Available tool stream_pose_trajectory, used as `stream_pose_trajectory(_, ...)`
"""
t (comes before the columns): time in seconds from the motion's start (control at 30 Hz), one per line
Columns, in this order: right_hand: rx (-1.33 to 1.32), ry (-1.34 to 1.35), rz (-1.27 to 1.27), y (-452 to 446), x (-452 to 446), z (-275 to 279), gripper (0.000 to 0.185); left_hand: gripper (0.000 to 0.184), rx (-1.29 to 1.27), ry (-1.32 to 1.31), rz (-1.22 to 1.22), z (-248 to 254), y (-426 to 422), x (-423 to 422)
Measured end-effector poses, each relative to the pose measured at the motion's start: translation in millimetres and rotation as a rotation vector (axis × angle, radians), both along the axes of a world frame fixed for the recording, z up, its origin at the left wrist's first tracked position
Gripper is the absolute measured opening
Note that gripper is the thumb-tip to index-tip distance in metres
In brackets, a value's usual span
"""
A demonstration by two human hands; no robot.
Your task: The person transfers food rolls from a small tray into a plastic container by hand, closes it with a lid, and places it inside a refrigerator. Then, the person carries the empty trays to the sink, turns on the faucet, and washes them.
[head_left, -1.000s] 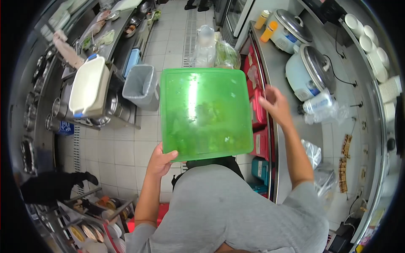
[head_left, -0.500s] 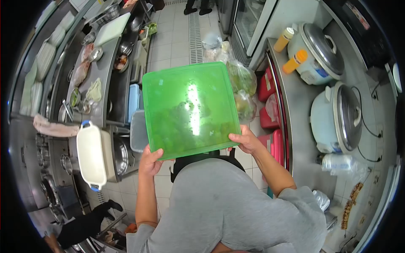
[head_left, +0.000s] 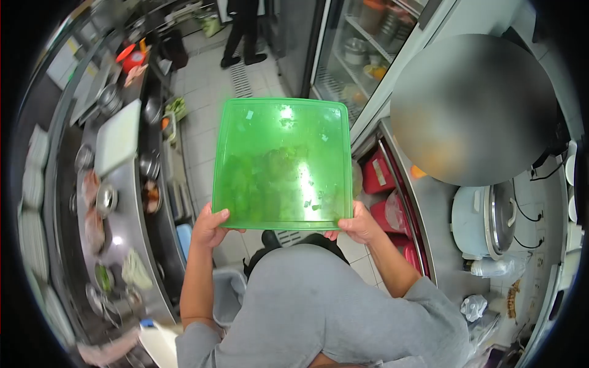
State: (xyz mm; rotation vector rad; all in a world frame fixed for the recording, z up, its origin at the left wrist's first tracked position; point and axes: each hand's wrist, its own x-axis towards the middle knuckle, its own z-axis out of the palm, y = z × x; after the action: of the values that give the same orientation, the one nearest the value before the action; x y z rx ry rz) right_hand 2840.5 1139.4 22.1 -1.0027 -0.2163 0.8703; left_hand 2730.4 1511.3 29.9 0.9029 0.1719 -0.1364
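A square, see-through green plastic lid (head_left: 270,178) fills the middle of the view, seen from above. It appears to top a food container, whose sides are hidden beneath it; darker green shapes show blurred through the plastic. Drops and small pale scraps mark its surface. My left hand (head_left: 210,226) grips the near left corner, thumb on top and fingers underneath. At the near right corner, my right hand (head_left: 358,224) holds it the same way. The container hangs in front of my body, above the tiled floor.
On the left, a steel counter (head_left: 126,211) bears a white cutting board (head_left: 118,136), metal bowls and a cloth (head_left: 136,270). To the right stand a glass-door fridge (head_left: 362,49), red bins (head_left: 379,172) and a rice cooker (head_left: 472,221). A person's legs (head_left: 242,30) are ahead. A grey bin (head_left: 228,295) is beside me.
I have moved forward along the aisle, carrying the container in both hands. The fridge is closer, the white tub has slid toward the bottom left, and the bagged greens are now mostly hidden.
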Motion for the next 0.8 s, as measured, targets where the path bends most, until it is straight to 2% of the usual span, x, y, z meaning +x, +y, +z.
stream_pose_trajectory(0.07,-0.054,0.022,-0.146,24.2,23.9,11.7,0.057,0.057,0.005,0.028,-0.093,1.8,29.4,56.0)
stream_pose_trajectory(0.1,-0.084,0.008,-0.180,31.1,38.9,9.4,0.051,0.057,0.023,0.043,-0.121,3.2,40.7,84.3)
stream_pose_trajectory(0.2,-0.124,0.038,-0.267,52.3,85.2,11.4,0.049,0.058,0.010,0.060,-0.213,0.3,68.3,169.8)
stream_pose_trajectory(0.4,0.032,-0.011,-0.445,92.4,209.6,-4.9,0.046,0.071,0.109,-0.003,-0.389,2.4,109.1,340.4)
stream_pose_trajectory(0.5,0.040,-0.033,-0.557,113.6,252.3,-8.0,0.048,0.077,0.245,-0.086,-0.424,-14.1,133.7,426.6)
stream_pose_trajectory(0.6,0.051,-0.146,-0.666,131.7,302.2,-8.6,0.049,0.076,0.267,-0.111,-0.361,-10.6,162.3,525.9)
stream_pose_trajectory(0.67,0.017,-0.149,-0.722,137.5,323.9,-11.9,0.051,0.073,0.408,-0.117,-0.277,27.1,178.1,603.9)
stream_pose_trajectory(0.8,-0.024,-0.150,-0.895,176.4,363.2,10.7,0.045,0.077,0.784,-0.458,-0.054,91.7,208.2,780.0)
